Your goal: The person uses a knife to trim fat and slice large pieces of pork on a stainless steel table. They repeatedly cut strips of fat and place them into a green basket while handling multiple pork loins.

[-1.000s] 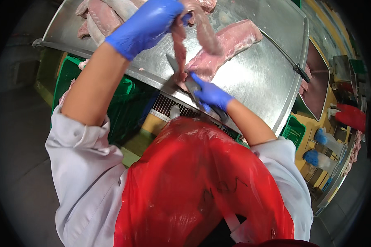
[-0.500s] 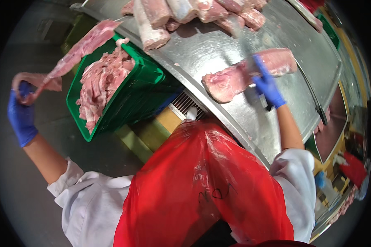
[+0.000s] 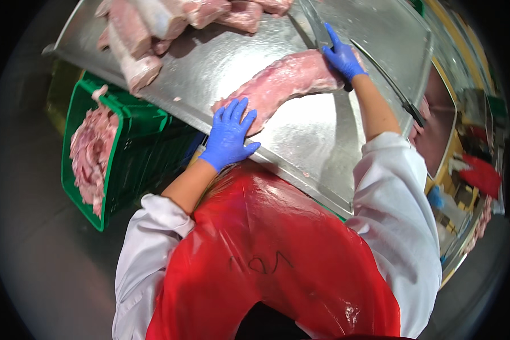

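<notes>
A long, curved piece of pink meat (image 3: 289, 79) lies across the steel table (image 3: 317, 153). My left hand (image 3: 228, 135), in a blue glove, rests on its near left end with fingers spread. At the far right end of the piece, my blue-gloved right hand (image 3: 344, 58) is closed round a knife (image 3: 316, 24). The wide blade points away from me, and a bit of dark handle shows below the palm. Beside the right forearm lies a sharpening steel (image 3: 386, 78) with a black handle.
Several thick cuts of meat (image 3: 136, 34) are heaped at the table's far left. Below the table's left edge stands a green crate (image 3: 139, 122) holding meat trimmings (image 3: 90, 153). A raised rim runs along the table's near edge. More meat pieces (image 3: 420, 119) sit past the right edge.
My left hand has come from beyond the crate to the meat on the table; the strip it held is gone from it. The knife hand now rests at the meat's right end. The view has shifted.
</notes>
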`<state>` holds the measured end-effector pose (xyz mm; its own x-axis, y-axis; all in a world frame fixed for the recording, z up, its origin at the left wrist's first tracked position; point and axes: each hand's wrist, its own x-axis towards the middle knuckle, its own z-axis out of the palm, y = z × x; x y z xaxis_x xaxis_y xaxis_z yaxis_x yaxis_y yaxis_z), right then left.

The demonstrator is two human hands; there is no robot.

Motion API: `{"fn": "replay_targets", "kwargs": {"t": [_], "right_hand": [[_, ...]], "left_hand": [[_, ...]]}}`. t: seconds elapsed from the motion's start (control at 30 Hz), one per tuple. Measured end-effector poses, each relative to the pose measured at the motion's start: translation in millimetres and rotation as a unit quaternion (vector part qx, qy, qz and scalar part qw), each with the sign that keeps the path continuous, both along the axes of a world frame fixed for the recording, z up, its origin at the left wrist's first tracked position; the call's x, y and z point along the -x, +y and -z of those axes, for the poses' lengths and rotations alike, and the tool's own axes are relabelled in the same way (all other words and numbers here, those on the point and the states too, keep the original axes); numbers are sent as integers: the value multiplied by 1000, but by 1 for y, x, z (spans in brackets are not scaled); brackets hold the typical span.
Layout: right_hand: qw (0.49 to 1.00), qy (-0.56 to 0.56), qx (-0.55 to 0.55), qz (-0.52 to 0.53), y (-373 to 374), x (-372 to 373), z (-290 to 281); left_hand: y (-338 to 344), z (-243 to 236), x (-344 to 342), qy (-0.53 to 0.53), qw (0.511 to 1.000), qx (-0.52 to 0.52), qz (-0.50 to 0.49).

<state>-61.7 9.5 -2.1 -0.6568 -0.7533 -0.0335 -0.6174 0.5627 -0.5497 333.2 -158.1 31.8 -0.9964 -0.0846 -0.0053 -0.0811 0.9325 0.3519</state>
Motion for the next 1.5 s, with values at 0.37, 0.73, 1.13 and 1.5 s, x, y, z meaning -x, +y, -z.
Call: {"fn": "replay_targets", "kwargs": {"t": [0.37,0.73,1.13,1.5], "right_hand": [[900,-181,136,373,162,-216,-16],[812,-253,298,434,158,-275,10],[949,-241,-163,121,87,-144,-71],[933,-314,-156,76,96,-139,-76]], "left_hand": [[-61,67,134,116,993,2,-21],[81,112,201,-68,903,-403,-130],[76,101,217,-30,926,-359,-111],[77,53,221,-50,950,-304,-47]]}}
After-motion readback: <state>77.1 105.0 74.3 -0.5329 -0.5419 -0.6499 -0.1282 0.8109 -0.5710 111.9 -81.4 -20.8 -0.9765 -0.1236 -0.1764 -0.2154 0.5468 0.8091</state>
